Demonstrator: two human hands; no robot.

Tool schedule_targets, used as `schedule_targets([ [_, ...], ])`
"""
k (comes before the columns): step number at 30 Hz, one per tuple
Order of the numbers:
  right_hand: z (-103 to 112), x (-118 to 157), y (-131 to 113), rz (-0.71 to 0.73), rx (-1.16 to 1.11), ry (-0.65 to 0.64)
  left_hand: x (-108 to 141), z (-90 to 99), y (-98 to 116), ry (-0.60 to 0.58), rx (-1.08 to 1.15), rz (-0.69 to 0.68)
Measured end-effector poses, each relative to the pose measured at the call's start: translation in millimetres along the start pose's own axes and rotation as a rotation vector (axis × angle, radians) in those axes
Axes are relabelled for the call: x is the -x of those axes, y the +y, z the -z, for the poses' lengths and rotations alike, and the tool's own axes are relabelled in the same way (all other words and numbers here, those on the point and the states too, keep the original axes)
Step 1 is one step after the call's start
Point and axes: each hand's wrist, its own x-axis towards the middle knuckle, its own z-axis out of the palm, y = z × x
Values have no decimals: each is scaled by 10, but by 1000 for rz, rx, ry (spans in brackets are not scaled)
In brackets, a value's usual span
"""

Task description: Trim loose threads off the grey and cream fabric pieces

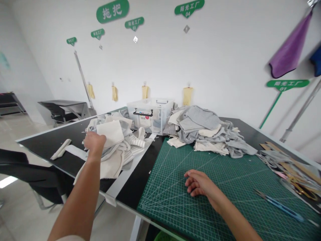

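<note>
My left hand reaches into the left heap of cloth scraps, its fingers closed at the edge of a cream cloth piece; its fingertips are partly hidden. Grey, cream and striped pieces lie tangled around it. Over the green cutting mat hangs my right hand, with loosely curled fingers slightly apart and nothing in them. A second heap of grey and cream cloth lies at the mat's far edge. To the right on the mat rests a pair of blue-handled tweezers.
A clear plastic box stands between the heaps. Gold-handled scissors lie among strips at the right. A rolled cream cloth sits on the black tabletop at left. A black chair stands beside the table.
</note>
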Motion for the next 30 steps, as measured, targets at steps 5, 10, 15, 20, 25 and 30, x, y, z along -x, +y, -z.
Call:
schedule_targets([
  [5,6,-6,3,15,20,-4,140,-170,91,-25,-189,-302],
  [10,43,42,21,59,34,-15,196,-375,162,-135,-291,-382],
  [15,173,51,-46,105,69,-54,674,-346,539,248,-131,-489],
  [20,656,-119,-305,203,341,177,1282,-430,935,50,1,-761],
  [25,1341,-417,-482,305,1025,752,1610,-663,1145,-225,61,-1028],
  [30,1720,-648,-452,131,1204,867,1677,-766,1137,-350,95,-1039],
])
